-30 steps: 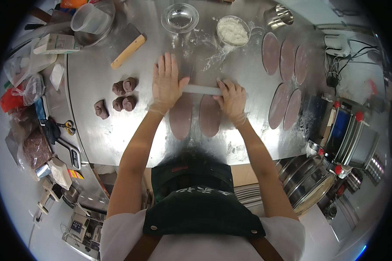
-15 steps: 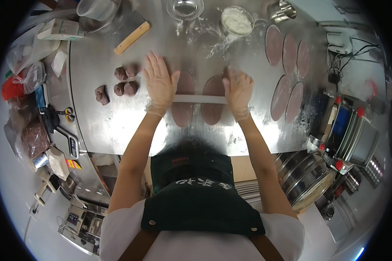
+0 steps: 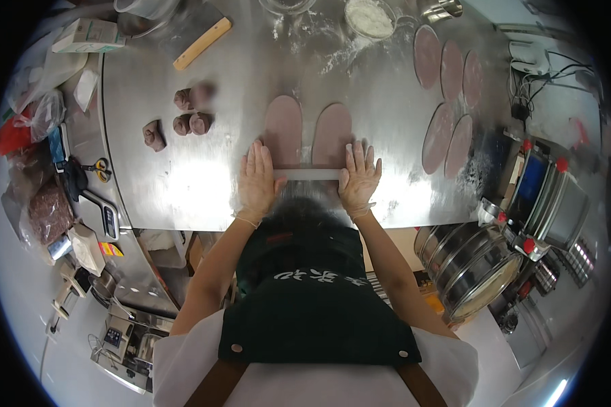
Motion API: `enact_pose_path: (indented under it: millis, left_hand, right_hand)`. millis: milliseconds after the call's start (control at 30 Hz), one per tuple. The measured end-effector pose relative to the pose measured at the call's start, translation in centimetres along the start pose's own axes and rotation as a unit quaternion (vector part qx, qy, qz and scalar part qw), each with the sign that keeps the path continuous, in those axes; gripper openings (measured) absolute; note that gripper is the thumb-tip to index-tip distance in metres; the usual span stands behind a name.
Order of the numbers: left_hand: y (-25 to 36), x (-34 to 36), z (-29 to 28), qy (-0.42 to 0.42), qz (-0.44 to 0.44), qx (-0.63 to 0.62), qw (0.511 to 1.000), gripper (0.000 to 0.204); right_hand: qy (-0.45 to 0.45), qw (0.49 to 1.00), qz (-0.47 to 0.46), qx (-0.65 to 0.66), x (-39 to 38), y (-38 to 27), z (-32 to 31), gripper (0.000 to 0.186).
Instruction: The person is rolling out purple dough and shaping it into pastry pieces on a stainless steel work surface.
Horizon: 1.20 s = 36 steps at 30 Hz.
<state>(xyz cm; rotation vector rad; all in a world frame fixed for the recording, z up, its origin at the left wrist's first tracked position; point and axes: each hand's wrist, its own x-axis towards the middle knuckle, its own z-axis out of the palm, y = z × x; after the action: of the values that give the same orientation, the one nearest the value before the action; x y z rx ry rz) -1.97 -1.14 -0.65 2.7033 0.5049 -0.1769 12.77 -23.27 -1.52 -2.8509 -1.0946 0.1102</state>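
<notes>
A thin white rolling pin (image 3: 310, 174) lies crosswise over the near ends of two flat mauve dough ovals, a left dough oval (image 3: 283, 129) and a right dough oval (image 3: 332, 134). My left hand (image 3: 256, 182) rests flat on the pin's left end, fingers stretched out and pointing away from me. On the pin's right end lies my right hand (image 3: 360, 180), also flat with its fingers extended. The palms hide both pin ends. Several small rolled dough pieces (image 3: 182, 125) sit to the left of my left hand.
Several rolled-out dough ovals (image 3: 436, 139) lie at the right of the steel table (image 3: 237, 81). A bowl of flour (image 3: 370, 19) and a wooden-handled scraper (image 3: 202, 43) are at the back. Scissors (image 3: 100, 169) and bags stand left; stacked round sieves (image 3: 468, 271) are at the lower right.
Both hands have come toward me with the rolling pin, from the middle of the two dough ovals to their near ends. The far parts of the ovals now show fully.
</notes>
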Motion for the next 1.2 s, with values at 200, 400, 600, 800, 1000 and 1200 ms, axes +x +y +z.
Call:
enact_pose_path:
  millis: [200,400,600,800,1000,1200]
  left_hand:
    - [-0.2,-6.4,2.2,-0.03,0.029,-0.012,0.999,0.083]
    - [-2.9,-9.1,0.3,-0.056,0.105,-0.061,0.991,0.079]
    - [-1.2,-2.7,-3.1,0.156,-0.014,-0.129,0.979,0.078]
    - [0.3,0.1,-2.4,0.16,0.025,-0.14,0.977,0.071]
    - [4.1,1.1,-0.7,0.021,0.006,-0.326,0.945,0.054]
    - [6.3,4.3,-0.3,-0.291,-0.417,-0.813,0.283,0.039]
  right_hand:
    - [-0.026,0.999,0.03,0.036,-6.2,-1.0,0.3,0.06]
    - [0.033,0.989,-0.046,0.135,-6.4,1.2,0.4,0.047]
    - [0.146,0.986,0.077,0.031,7.6,5.5,-1.3,0.043]
    - [0.227,0.971,-0.034,0.067,12.9,5.0,-0.5,0.047]
    - [-0.087,0.945,0.042,0.314,15.3,1.0,-1.6,0.026]
    - [-0.041,0.939,-0.025,0.34,7.6,-1.5,-10.3,0.017]
